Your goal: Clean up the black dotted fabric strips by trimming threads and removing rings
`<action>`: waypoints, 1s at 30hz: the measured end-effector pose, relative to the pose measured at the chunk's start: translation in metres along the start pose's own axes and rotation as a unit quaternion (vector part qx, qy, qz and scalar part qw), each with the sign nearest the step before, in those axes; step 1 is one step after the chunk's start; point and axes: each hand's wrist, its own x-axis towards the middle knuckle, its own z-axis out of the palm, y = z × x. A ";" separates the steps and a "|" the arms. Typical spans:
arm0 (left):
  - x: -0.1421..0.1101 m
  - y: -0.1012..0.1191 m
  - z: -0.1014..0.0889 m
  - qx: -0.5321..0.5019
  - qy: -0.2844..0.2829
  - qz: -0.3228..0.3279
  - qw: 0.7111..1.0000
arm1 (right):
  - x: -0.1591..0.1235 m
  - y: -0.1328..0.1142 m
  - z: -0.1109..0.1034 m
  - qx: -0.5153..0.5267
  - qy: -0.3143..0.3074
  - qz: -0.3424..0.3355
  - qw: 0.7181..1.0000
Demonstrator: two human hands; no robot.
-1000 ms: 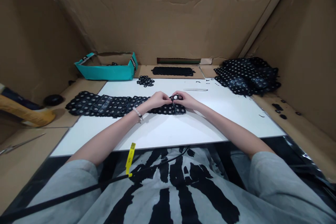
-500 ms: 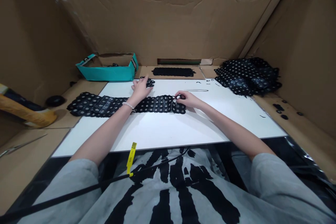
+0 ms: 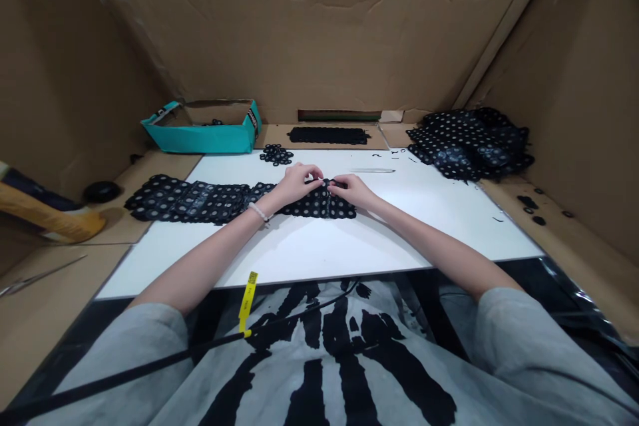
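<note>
Nearest, short of the grip, a dark cable [image 3: 210,344] with a yellow tag [image 3: 247,299] crosses the person's shirt [image 3: 319,366]. Then comes the white board [image 3: 299,256], and on it the dotted black strip [image 3: 214,203], running out to the left from beneath the grip and ending just right of it.

The left hand [image 3: 298,185] and right hand [image 3: 355,192] meet over the strip's far edge, near its right end. Both keep thumb and forefinger in a narrow pinch; whether either holds a small ring, or the strip itself, I cannot tell.

Half a second ago the left hand was at the ring pile [image 3: 276,155], beyond the grip to the left; now it is back beside the right hand. Probably, then, fetching has given way to two-handed work on that edge.

Just beyond the grip lies a thin pale tool [image 3: 372,171]; farther, a teal box [image 3: 204,138] leftward, a dotted pile [image 3: 469,146] rightward.
</note>
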 end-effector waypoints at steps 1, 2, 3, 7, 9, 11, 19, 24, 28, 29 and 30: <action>-0.001 0.002 0.000 0.030 0.011 0.017 0.999 | 0.000 0.000 0.001 0.007 0.002 -0.003 1.000; -0.003 0.004 0.001 0.054 0.016 0.032 0.998 | 0.000 0.000 0.001 0.011 0.002 -0.008 1.000; -0.004 0.005 0.001 0.071 0.018 0.042 0.996 | 0.000 -0.001 0.001 0.012 0.001 -0.014 1.000; -0.003 0.003 0.003 0.058 0.013 0.017 0.998 | -0.001 -0.002 0.001 0.009 -0.012 -0.029 0.999; -0.001 -0.001 0.003 0.021 -0.001 -0.006 1.000 | -0.001 -0.001 0.001 0.007 -0.017 -0.027 0.999; 0.003 -0.006 0.005 -0.020 -0.010 -0.025 0.999 | 0.000 0.001 0.001 0.002 -0.020 -0.023 1.000; 0.012 -0.048 -0.008 -0.050 0.157 -0.181 0.970 | 0.004 0.007 -0.001 -0.035 -0.010 0.027 0.999; 0.006 -0.080 -0.027 -0.017 0.187 -0.263 0.946 | 0.002 0.004 -0.005 -0.009 -0.039 0.052 0.998; 0.006 -0.060 -0.026 0.009 0.195 -0.241 0.951 | 0.001 0.003 -0.008 0.031 -0.056 0.049 0.997; 0.006 -0.050 -0.025 0.016 0.177 -0.216 0.960 | 0.001 0.003 -0.008 0.045 -0.063 0.054 0.996; 0.006 -0.038 -0.024 0.015 0.141 -0.177 0.974 | 0.001 0.003 -0.009 0.058 -0.068 0.063 0.994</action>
